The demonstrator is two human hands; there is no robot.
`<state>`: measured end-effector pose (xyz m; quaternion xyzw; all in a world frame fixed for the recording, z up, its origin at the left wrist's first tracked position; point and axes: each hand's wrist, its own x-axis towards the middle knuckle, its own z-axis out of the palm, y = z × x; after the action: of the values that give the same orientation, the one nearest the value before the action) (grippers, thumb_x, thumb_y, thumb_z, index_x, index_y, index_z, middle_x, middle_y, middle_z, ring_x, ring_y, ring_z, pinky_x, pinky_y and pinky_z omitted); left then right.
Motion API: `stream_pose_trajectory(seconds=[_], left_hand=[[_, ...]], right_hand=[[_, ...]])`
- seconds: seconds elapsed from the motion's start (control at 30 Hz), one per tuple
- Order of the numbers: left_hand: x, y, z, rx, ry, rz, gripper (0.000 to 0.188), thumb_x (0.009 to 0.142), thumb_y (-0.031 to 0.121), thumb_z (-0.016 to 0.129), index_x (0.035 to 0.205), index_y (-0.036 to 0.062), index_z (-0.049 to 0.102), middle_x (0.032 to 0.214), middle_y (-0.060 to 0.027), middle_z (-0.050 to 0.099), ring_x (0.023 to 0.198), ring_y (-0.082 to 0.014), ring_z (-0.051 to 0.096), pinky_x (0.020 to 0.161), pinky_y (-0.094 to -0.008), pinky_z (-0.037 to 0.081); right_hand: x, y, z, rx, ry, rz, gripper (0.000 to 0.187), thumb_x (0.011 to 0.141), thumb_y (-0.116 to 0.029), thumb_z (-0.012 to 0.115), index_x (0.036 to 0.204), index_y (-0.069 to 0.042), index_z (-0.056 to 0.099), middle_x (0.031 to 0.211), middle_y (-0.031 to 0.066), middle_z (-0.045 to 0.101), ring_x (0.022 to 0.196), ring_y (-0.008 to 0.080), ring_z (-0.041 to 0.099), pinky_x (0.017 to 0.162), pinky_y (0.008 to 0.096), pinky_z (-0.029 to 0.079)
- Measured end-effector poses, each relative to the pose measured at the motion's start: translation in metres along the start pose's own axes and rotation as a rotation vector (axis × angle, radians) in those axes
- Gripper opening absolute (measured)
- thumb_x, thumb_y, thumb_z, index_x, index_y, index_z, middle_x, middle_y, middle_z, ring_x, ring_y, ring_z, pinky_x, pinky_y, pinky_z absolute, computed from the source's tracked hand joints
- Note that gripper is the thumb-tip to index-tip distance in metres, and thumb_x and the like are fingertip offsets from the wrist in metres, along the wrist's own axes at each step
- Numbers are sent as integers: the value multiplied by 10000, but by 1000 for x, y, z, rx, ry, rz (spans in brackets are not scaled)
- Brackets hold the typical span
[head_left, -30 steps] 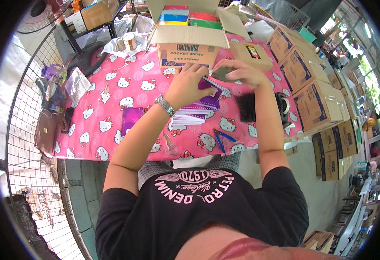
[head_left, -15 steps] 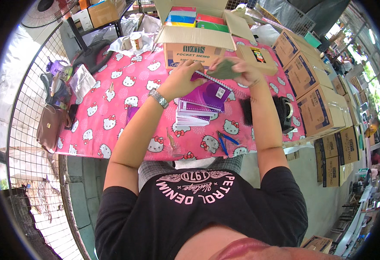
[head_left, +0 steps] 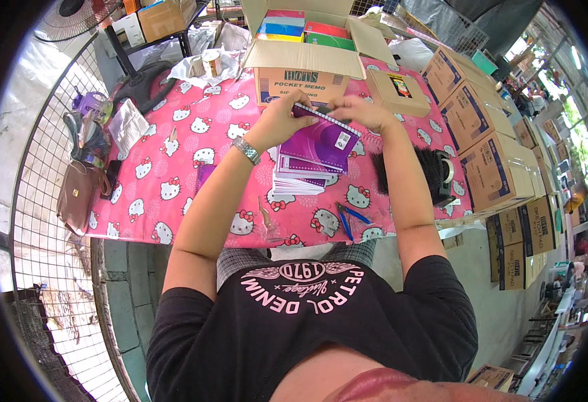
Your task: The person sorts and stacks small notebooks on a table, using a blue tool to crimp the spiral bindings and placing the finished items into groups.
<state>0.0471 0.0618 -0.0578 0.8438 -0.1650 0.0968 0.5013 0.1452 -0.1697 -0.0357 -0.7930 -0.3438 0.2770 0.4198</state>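
A purple spiral notebook is tilted over a stack of purple-covered notebooks on the table. My left hand grips its upper left corner, thumb on the cover. A row of coil loops runs along its far edge, and a loose coil end sticks out past the right corner. Over that edge is my right hand, slightly blurred, its fingers bent around a dark grey-green flat piece, mostly hidden now. Blue-handled pliers lie near the table's front edge.
An open carton holding colourful notebooks stands beyond my hands, beside a flat brown box. At right are a black bristly brush, a tape dispenser and stacked cartons. A brown pouch lies at left.
My right hand has come down onto the coil edge, and the grey-green piece is now largely hidden. The notebook has shifted slightly under my left hand.
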Motion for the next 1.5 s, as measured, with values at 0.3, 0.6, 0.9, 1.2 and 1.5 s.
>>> stream_pose_trajectory(seconds=[0.3,0.6,0.9,1.2,1.5], left_hand=[[-15,28,7,-103,88,-163,203,919,132,670,1012,3,542,686,-24,499,636,-96,575,590,-294,513],[-20,11,30,150,381,329,208,944,173,622,1085,35,557,836,-171,613,587,-264,632,515,-324,533],[-22,8,26,82,351,165,225,959,188,611,1074,4,553,756,-135,585,568,-189,653,444,-307,518],[-24,2,27,41,333,137,183,919,142,654,1037,18,588,756,-155,636,589,-219,643,523,-320,513],[-34,-16,33,-198,349,27,164,883,58,644,1037,1,629,874,-137,668,680,-192,679,555,-291,556]], right_hand=[[-63,229,140,-639,558,242,690,844,-494,648,1377,-84,492,1435,158,461,1316,418,420,1050,558,358],[-173,187,251,-818,665,319,587,911,-364,611,1377,-38,465,1292,202,520,1212,381,473,1011,538,364],[-134,21,168,-285,1158,-218,536,818,-140,732,1300,-16,533,1114,169,574,1085,337,545,949,406,427],[-70,-43,152,-475,1029,-373,532,766,-224,767,1227,-35,580,1093,161,576,1014,334,545,891,454,439],[-70,-55,151,-569,928,-280,372,855,-209,689,1163,-6,644,1005,122,630,947,276,591,834,414,476]])
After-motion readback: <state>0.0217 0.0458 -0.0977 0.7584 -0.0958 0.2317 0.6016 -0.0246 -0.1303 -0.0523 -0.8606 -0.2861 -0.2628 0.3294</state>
